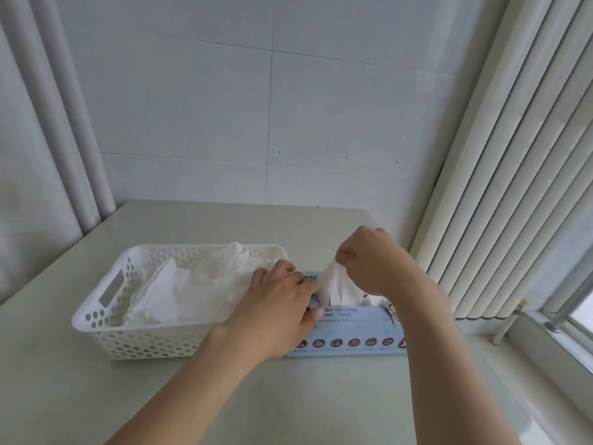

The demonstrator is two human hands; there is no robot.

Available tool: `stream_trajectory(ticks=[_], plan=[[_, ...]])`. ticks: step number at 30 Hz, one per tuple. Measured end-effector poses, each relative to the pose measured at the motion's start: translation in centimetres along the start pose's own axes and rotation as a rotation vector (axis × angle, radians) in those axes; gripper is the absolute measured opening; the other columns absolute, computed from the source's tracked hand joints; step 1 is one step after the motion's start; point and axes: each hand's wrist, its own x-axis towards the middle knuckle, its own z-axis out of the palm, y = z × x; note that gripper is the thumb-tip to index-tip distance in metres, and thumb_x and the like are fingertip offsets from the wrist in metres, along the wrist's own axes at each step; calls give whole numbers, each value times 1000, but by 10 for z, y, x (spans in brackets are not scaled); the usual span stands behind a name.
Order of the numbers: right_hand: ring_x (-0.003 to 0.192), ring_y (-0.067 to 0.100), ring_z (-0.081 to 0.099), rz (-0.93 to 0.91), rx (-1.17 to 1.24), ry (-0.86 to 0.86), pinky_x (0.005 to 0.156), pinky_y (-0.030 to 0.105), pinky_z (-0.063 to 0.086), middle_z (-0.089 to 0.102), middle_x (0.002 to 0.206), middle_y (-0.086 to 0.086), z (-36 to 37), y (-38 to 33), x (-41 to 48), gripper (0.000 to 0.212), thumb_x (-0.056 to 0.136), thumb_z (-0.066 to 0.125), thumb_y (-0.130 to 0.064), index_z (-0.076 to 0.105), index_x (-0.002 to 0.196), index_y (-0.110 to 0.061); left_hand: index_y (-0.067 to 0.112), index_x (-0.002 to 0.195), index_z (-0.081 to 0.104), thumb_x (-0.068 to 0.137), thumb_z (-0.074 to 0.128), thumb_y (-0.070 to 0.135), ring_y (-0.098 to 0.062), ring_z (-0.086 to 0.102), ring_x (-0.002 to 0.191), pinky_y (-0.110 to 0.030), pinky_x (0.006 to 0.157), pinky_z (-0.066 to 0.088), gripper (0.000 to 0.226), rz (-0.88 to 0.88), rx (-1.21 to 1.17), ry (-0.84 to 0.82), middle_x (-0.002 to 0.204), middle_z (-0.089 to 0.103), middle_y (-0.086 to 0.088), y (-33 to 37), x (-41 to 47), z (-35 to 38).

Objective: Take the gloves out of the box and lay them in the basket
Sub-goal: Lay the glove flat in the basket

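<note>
Right hand (372, 261) pinches glove (333, 284), half out of box (353, 326). Left hand (279, 309), fingers flat, presses box end; basket (96, 313) just left.

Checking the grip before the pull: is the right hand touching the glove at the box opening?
Touching. The head view shows the right hand pinching the top of the white glove sticking out of the box.
</note>
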Motion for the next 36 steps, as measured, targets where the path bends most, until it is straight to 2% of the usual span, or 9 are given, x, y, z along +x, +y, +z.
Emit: stream_trajectory(ticks=[3, 5, 9, 15, 21, 26, 29, 32, 36], plan=[[91, 30, 58, -8, 64, 153, 78, 45, 56, 67, 92, 8, -9, -7, -2, 27, 102, 47, -10, 73, 97, -13, 28, 132, 56, 107, 35, 55, -19, 25, 146, -43, 114, 29, 42, 6, 6, 3, 137, 56, 10, -2, 1, 3], [83, 25, 53, -31, 148, 245, 72, 40, 49, 64, 86, 5, -14, -12, -3, 24, 105, 44, -9, 69, 104, -9, 29, 133, 57, 106, 35, 57, -18, 26, 145, -43, 115, 28, 44, -1, -16, 2, 137, 57, 10, -3, 1, 3], [69, 20, 50, -48, 354, 337, 62, 37, 37, 58, 72, -1, -24, -23, -9, 28, 110, 42, -15, 64, 96, -9, 33, 128, 67, 105, 41, 57, -14, 41, 136, -40, 114, 29, 42, -21, -194, 144, 131, 65, 13, -7, 2, -10], [64, 19, 28, 42, 955, 339, 58, 33, 22, 31, 67, 1, -28, -44, -14, 27, 98, 42, -11, 33, 73, -5, 26, 118, 69, 104, 52, 16, -6, 58, 118, -24, 99, 45, 24, -150, -718, 489, 119, 69, 14, -16, 3, -33], [81, 28, 40, 154, 1309, 82, 74, 45, 31, 48, 88, 11, -12, -59, -12, 36, 80, 49, -24, 54, 92, 10, 31, 131, 61, 106, 52, 46, -5, 70, 104, -38, 94, 55, 30, -176, -1178, 393, 112, 73, 15, -25, 3, -39], [88, 33, 55, 168, 1504, -29, 79, 46, 43, 60, 95, 21, -2, -56, -11, 29, 86, 43, -4, 67, 102, -2, 27, 121, 70, 94, 75, 47, -15, 74, 99, -41, 85, 60, 34, -307, -1369, 363, 102, 77, 4, -23, 1, -48], [86, 33, 61, 147, 1500, -79, 78, 44, 50, 66, 92, 21, 1, -51, -7, 35, 77, 39, 9, 67, 98, 11, 11, 111, 79, 89, 81, 37, -39, 72, 112, -55, 100, 55, 33, -295, -1564, 256, 113, 77, -17, -29, -3, -53], [75, 28, 63, 143, 1464, -18, 74, 37, 52, 71, 76, 14, 6, -54, -6, 56, 82, 31, 19, 80, 72, -8, 9, 107, 80, 96, 73, 31, -37, 73, 109, -46, 92, 58, 26, -306, -1594, 290, 110, 78, -16, -33, -6, -59], [62, 27, 55, 231, 1535, -117, 64, 33, 42, 64, 72, 14, -1, -53, -8, 36, 91, 43, -14, 65, 62, -7, 18, 102, 81, 104, 64, 33, -37, 73, 106, -47, 87, 57, 23, -290, -1461, 335, 107, 78, -15, -38, -7, -63]])
